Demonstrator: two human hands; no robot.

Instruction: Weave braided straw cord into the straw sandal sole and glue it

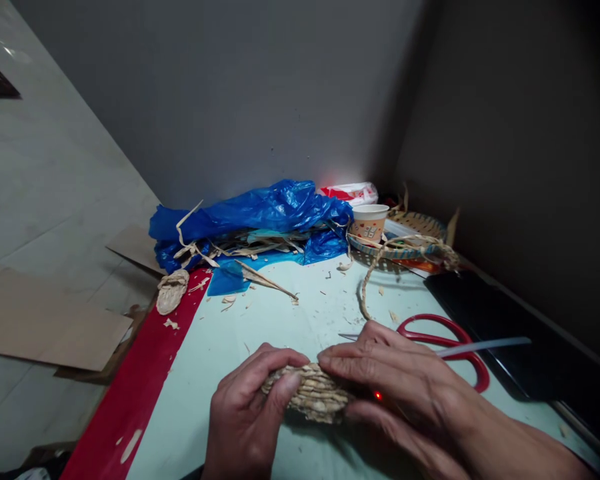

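Observation:
A small piece of stacked, plaited straw braid [317, 395] is held low over the table in front of me. My left hand [253, 400] is closed on its left end, thumb on the near side and fingers behind. My right hand [405, 380] reaches in from the right, its fingertips on the top edge and its thumb lower down by the right end. Between that thumb and fingers a small red light [378, 395] glows; what carries it is mostly hidden. From behind the right hand sticks out a translucent white stick [495, 345], crossing red-handled scissors [473, 357].
Farther back, a blue plastic bag [280, 207] holds dry straw. A paper cup [369, 223] stands by a woven basket [420, 227], with a loose straw braid [365, 287] trailing forward. At right lies a black flat object [500, 333]; a little straw slipper [173, 291] rests at left.

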